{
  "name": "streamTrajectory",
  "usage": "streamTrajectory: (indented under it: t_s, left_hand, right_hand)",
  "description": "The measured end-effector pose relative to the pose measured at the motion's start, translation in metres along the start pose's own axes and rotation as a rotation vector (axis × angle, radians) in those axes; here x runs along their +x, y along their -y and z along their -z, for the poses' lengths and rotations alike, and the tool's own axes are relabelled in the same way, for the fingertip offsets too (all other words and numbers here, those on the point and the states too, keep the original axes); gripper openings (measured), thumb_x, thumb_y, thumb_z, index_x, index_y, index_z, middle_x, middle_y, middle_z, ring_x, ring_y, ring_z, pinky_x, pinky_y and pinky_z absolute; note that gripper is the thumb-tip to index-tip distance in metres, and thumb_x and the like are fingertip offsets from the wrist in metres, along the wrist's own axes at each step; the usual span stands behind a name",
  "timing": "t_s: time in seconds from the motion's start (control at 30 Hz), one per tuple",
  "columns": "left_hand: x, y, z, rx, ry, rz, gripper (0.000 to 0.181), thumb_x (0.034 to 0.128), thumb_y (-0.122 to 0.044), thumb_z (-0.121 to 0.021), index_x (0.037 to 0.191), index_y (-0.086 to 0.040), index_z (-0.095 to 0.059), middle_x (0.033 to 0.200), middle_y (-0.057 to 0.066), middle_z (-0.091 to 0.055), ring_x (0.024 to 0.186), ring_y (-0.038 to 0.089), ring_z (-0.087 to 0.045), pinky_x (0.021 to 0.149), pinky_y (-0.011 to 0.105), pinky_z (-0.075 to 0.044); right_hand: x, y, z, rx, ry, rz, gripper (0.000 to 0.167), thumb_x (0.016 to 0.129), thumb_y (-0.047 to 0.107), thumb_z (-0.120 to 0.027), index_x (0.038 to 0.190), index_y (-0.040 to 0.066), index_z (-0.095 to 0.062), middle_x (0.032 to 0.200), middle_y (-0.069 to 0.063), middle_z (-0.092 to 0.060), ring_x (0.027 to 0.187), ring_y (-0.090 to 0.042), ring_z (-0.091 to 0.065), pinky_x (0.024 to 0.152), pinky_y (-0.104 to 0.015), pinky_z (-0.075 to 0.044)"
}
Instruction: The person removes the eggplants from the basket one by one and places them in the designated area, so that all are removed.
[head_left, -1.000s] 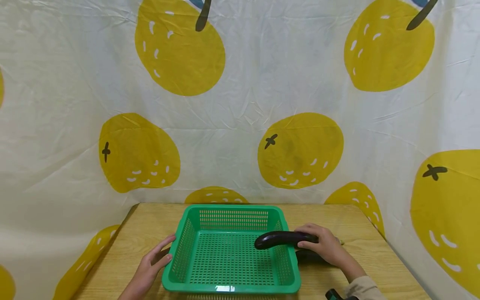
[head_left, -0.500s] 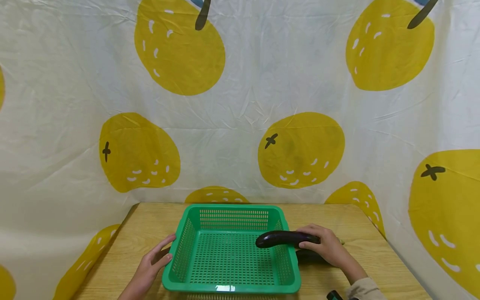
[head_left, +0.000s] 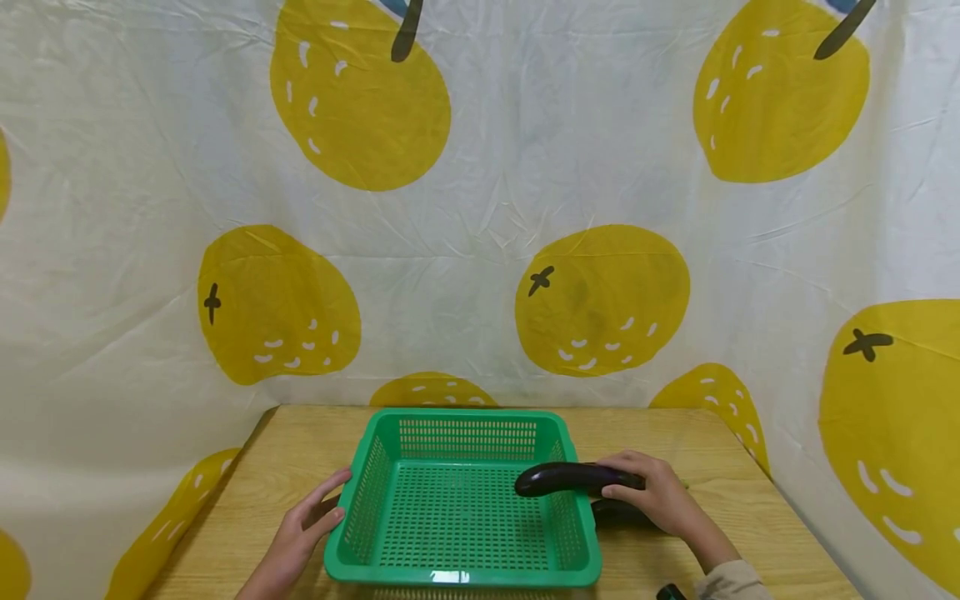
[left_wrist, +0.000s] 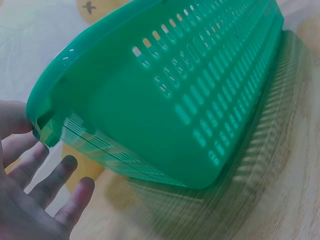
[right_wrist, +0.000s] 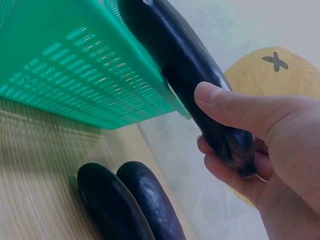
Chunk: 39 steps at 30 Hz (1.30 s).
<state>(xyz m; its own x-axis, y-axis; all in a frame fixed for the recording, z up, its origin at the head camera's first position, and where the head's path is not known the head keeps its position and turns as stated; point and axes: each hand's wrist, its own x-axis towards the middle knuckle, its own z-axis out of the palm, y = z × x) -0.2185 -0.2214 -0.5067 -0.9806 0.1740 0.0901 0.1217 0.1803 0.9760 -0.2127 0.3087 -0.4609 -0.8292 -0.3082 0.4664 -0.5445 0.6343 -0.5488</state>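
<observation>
In the head view, a dark purple eggplant [head_left: 555, 478] reaches over the right rim of a green plastic basket [head_left: 352, 569]. My right hand [head_left: 654, 493] grips its stem end between thumb and fingers, plainly seen in the right wrist view. Two more eggplants [right_wrist: 110, 202] lie side by side on the table below that hand, to the right of the basket; in the head view the hand and the held eggplant partly cover them. At the basket's left side my left hand [head_left: 298, 531] touches the rim, its fingers spread and loosely extended in the left wrist view.
The basket stands on a wooden table [head_left: 300, 442]. A pale curtain [head_left: 450, 317] with yellow fruit prints hangs behind and along both sides. A small dark object [head_left: 670, 592] shows at the bottom edge, near the right sleeve [head_left: 731, 581].
My right hand and the eggplant in it have shifted very slightly to the right. Neither the basket nor my left hand has moved.
</observation>
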Motion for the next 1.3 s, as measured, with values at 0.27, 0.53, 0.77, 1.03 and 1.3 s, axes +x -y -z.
streamTrajectory:
  t_s: [0.27, 0.53, 0.77, 1.03, 1.3]
  left_hand:
    - [0.0, 0.0001, 0.0002, 0.003, 0.005, -0.002, 0.053, 0.1082, -0.021, -0.055, 0.158, -0.011, -0.042, 0.165, 0.002, -0.034, 0.146, 0.052, -0.039, 0.094, 0.019, -0.051]
    - [-0.0002, 0.0018, -0.0004, 0.007, -0.006, -0.001, 0.052, 0.1081, -0.021, -0.055, 0.158, -0.011, -0.043, 0.166, 0.007, -0.033, 0.145, 0.05, -0.042, 0.094, 0.019, -0.051]
    - [0.0003, 0.002, -0.0014, 0.026, -0.026, -0.006, 0.052, 0.1074, -0.021, -0.056, 0.157, -0.011, -0.045, 0.167, 0.016, -0.032, 0.143, 0.047, -0.046, 0.093, 0.019, -0.051]
    - [-0.0003, 0.0006, -0.0012, 0.017, -0.013, -0.005, 0.052, 0.1079, -0.021, -0.055, 0.158, -0.011, -0.043, 0.168, 0.017, -0.03, 0.144, 0.049, -0.043, 0.094, 0.018, -0.051]
    - [-0.0003, 0.0, -0.0004, 0.004, -0.001, 0.0, 0.053, 0.1082, -0.022, -0.054, 0.159, -0.011, -0.041, 0.169, 0.016, -0.028, 0.146, 0.052, -0.04, 0.093, 0.017, -0.05]
  right_hand:
    - [-0.0016, -0.0021, 0.0008, -0.014, -0.005, -0.001, 0.029, 0.089, 0.017, -0.081, 0.117, 0.013, -0.078, 0.11, -0.003, -0.076, 0.1, 0.007, -0.062, 0.081, -0.025, -0.056]
    - [-0.0017, -0.0045, 0.0018, 0.023, 0.022, 0.014, 0.03, 0.089, 0.016, -0.081, 0.118, 0.011, -0.077, 0.109, -0.004, -0.076, 0.097, 0.007, -0.061, 0.08, -0.022, -0.055]
    - [-0.0019, -0.0079, 0.0036, 0.063, 0.074, 0.043, 0.037, 0.092, 0.014, -0.077, 0.128, 0.008, -0.073, 0.11, -0.005, -0.074, 0.096, 0.005, -0.06, 0.078, -0.023, -0.053]
    - [0.002, -0.0017, 0.0067, 0.008, 0.136, -0.024, 0.034, 0.096, 0.023, -0.074, 0.127, 0.01, -0.073, 0.119, -0.009, -0.074, 0.103, -0.004, -0.065, 0.083, -0.026, -0.054]
    - [0.0039, 0.0008, 0.0088, 0.023, 0.224, -0.017, 0.045, 0.1, 0.024, -0.068, 0.143, 0.011, -0.062, 0.136, -0.019, -0.068, 0.121, 0.002, -0.06, 0.092, -0.024, -0.055]
